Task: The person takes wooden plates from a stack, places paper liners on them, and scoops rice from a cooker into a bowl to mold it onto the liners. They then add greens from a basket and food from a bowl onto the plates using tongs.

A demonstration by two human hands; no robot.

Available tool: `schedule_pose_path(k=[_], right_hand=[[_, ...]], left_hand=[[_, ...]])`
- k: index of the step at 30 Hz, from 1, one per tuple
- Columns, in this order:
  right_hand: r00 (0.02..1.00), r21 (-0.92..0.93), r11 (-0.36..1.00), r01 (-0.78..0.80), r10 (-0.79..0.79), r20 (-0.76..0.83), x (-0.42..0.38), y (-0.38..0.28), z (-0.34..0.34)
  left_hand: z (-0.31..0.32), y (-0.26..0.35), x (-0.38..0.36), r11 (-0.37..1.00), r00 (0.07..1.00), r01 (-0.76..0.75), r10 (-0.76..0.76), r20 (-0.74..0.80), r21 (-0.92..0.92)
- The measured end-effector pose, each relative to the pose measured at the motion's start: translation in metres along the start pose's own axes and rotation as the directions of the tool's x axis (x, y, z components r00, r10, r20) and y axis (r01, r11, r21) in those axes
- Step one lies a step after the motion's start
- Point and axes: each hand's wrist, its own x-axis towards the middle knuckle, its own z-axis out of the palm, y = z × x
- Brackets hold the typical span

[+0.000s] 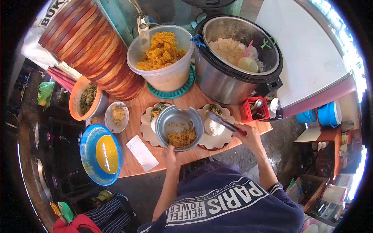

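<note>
My left hand (171,153) grips the near rim of a grey bowl (165,116) with a notched far edge. Brown crumbly food (182,136) lies in the bowl. My right hand (250,138) is closed round the dark red handle of what look like metal tongs (224,122). Their tip is over the right scalloped plate (223,140), near a mound of white rice (213,127) and some greens (214,111). A second scalloped plate (147,128) with rice and vegetables is partly hidden behind the bowl.
Behind stand a tub of orange-yellow food (161,79), a large rice cooker (221,83) and stacked wooden plates (93,46). To the left are a blue basin of yellow liquid (87,155), a small dish (110,126) and paper (142,152). A red basket (248,105) holds cutlery.
</note>
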Motion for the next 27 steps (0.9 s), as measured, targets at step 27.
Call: schedule_pose_path(k=[27], right_hand=[[0.991, -0.197, 0.980, -0.010, -0.017, -0.136, 0.029, -0.019, 0.009]], left_hand=[[-0.141, 0.128, -0.014, 0.925, 0.929, -0.335, 0.291, -0.230, -0.181]])
